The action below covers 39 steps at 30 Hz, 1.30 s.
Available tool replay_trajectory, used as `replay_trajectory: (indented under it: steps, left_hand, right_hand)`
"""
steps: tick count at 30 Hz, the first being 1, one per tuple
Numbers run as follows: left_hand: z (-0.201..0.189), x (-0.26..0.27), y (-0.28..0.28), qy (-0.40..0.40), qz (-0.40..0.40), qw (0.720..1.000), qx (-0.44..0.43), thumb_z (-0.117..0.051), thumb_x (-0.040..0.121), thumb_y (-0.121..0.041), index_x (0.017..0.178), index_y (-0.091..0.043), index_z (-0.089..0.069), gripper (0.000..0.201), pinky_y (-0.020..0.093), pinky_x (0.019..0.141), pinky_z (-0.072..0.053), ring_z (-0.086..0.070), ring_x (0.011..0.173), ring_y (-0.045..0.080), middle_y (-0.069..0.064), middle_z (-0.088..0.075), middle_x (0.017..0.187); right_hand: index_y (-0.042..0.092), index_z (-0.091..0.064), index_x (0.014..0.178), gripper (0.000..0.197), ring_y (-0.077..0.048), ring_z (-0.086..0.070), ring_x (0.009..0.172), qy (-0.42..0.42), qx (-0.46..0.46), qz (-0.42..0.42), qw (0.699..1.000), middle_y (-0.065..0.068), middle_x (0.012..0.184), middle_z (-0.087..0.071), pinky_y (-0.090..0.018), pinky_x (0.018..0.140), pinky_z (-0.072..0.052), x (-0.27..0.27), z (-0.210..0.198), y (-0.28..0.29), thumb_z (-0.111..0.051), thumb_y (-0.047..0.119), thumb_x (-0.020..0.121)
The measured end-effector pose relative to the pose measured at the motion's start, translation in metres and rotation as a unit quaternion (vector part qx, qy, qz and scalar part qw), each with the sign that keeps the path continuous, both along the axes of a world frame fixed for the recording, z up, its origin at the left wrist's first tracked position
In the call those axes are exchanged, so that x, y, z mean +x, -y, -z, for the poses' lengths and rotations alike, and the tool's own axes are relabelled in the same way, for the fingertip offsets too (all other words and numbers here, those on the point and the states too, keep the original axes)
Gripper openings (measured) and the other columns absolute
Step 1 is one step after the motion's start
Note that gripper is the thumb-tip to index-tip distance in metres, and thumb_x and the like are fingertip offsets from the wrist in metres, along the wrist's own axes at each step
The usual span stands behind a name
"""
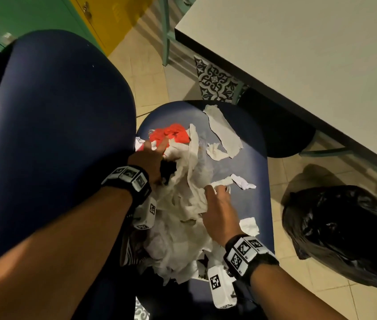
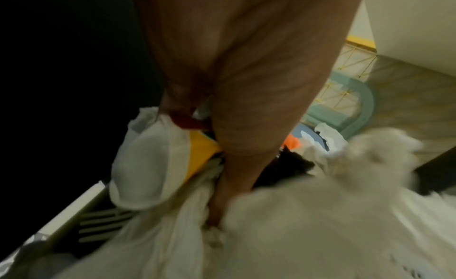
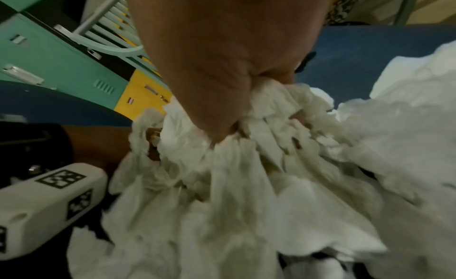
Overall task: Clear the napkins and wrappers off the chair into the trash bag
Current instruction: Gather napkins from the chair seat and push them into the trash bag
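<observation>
Napkins (image 1: 182, 204), white and crumpled, bunched in right hand (image 1: 219, 215) and left hand (image 1: 148, 158).

Looked like a café or canteen dining area: pale tiled floor (image 1: 150, 86) with one patterned black-and-white tile (image 1: 215, 80), white-topped table (image 1: 298, 54) on a mint-green metal frame, navy padded chair (image 1: 249, 139), mint and yellow metal lockers (image 3: 61, 68) along the wall, mint slatted chair (image 3: 116, 21) beside them.
</observation>
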<state>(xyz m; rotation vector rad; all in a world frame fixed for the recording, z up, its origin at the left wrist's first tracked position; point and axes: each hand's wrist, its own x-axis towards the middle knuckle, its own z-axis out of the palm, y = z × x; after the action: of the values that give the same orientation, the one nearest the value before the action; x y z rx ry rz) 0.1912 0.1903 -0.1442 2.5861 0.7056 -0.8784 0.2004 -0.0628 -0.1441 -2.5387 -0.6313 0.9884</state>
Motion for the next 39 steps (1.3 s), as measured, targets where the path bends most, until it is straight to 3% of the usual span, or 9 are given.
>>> replay_trajectory:
  steps: [3, 6, 8, 12, 16, 23, 29, 35, 39]
  left_hand:
    - [-0.001, 0.001, 0.013, 0.046, 0.028, 0.998, 0.044, -0.064, 0.089, -0.023, 0.138, -0.033, -0.050, 0.052, 0.048, 0.087, -0.057, -0.064, 0.112, 0.042, 0.017, -0.055, 0.133]
    - [-0.007, -0.007, 0.024, 0.063, 0.008, 0.997, 0.044, -0.055, 0.092, -0.019, 0.121, -0.028, -0.061, 0.031, 0.044, 0.080, -0.057, -0.066, 0.106, 0.035, 0.008, -0.066, 0.117]
    - [-0.008, -0.014, 0.024, 0.067, -0.013, 0.997, 0.031, -0.055, 0.090, -0.018, 0.119, -0.029, -0.061, 0.032, 0.044, 0.077, -0.057, -0.067, 0.104, 0.033, 0.006, -0.066, 0.116]
    - [-0.018, -0.022, 0.018, 0.058, -0.037, 0.998, 0.006, -0.063, 0.083, -0.021, 0.120, -0.035, -0.060, 0.040, 0.042, 0.079, -0.055, -0.069, 0.102, 0.034, 0.002, -0.068, 0.114]
    - [-0.038, -0.033, 0.018, 0.066, -0.080, 0.995, 0.005, -0.064, 0.079, -0.021, 0.114, -0.038, -0.060, 0.039, 0.042, 0.080, -0.054, -0.069, 0.101, 0.037, 0.001, -0.071, 0.109]
    - [-0.094, -0.074, 0.032, 0.118, -0.187, 0.975, -0.024, -0.065, 0.082, -0.027, 0.119, -0.046, -0.059, 0.042, 0.038, 0.086, -0.053, -0.069, 0.105, 0.027, -0.010, -0.072, 0.113]
    - [-0.153, -0.101, 0.045, 0.180, -0.230, 0.956, -0.017, -0.069, 0.081, -0.019, 0.122, -0.049, -0.060, 0.052, 0.036, 0.085, -0.056, -0.069, 0.103, 0.015, -0.017, -0.071, 0.116]
    - [-0.220, -0.122, 0.053, 0.186, -0.254, 0.949, 0.008, -0.071, 0.081, -0.025, 0.122, -0.054, -0.056, 0.052, 0.044, 0.086, -0.054, -0.067, 0.106, 0.027, -0.013, -0.069, 0.119]
    - [-0.259, -0.139, 0.066, 0.181, -0.267, 0.945, 0.046, -0.076, 0.073, -0.015, 0.126, -0.053, -0.057, 0.068, 0.044, 0.086, -0.054, -0.065, 0.111, 0.030, -0.009, -0.070, 0.123]
  right_hand:
    - [0.025, -0.041, 0.129, 0.062, -0.028, -0.047, 0.112, -0.018, -0.005, -0.007, 1.000, -0.001, 0.119, -0.040, -0.045, 0.074, -0.052, 0.001, -0.010, -0.001, -0.076, 0.039, 0.078]
    - [0.035, -0.029, 0.148, 0.103, -0.023, -0.042, 0.112, -0.025, -0.006, -0.053, 0.998, 0.003, 0.137, -0.033, -0.047, 0.077, -0.055, -0.005, -0.020, -0.003, -0.081, 0.065, 0.064]
    - [0.037, -0.025, 0.151, 0.108, -0.029, -0.043, 0.117, -0.010, -0.057, -0.145, 0.988, -0.001, 0.153, -0.022, -0.048, 0.078, -0.058, -0.015, -0.019, -0.005, -0.086, 0.057, 0.065]
    - [0.029, -0.053, 0.128, 0.052, -0.034, -0.049, 0.116, 0.002, -0.081, -0.155, 0.984, -0.007, 0.141, -0.036, -0.039, 0.069, -0.053, -0.026, -0.010, -0.007, -0.063, 0.003, 0.084]
    - [0.016, -0.060, 0.115, 0.026, -0.033, -0.054, 0.106, -0.024, -0.032, -0.119, 0.992, -0.011, 0.121, -0.050, -0.040, 0.080, -0.050, -0.024, -0.014, -0.002, -0.058, 0.009, 0.090]
    - [0.009, -0.064, 0.118, 0.032, -0.031, -0.056, 0.101, -0.037, 0.072, -0.094, 0.992, -0.011, 0.115, -0.054, -0.032, 0.081, -0.042, -0.014, -0.047, -0.004, -0.066, 0.004, 0.086]
    - [0.014, -0.062, 0.119, 0.048, -0.029, -0.053, 0.111, -0.028, 0.109, -0.093, 0.989, -0.005, 0.119, -0.050, -0.045, 0.089, -0.053, -0.019, -0.088, -0.014, -0.051, -0.009, 0.078]
    - [0.011, -0.058, 0.129, 0.049, -0.034, -0.047, 0.121, -0.008, 0.124, -0.135, 0.983, -0.011, 0.128, -0.049, -0.048, 0.093, -0.051, -0.019, -0.134, -0.011, -0.052, -0.008, 0.084]
    - [0.006, -0.064, 0.125, 0.061, -0.039, -0.057, 0.108, 0.070, 0.154, -0.164, 0.972, -0.019, 0.116, -0.060, -0.045, 0.079, -0.057, -0.020, -0.164, -0.001, -0.057, -0.021, 0.072]
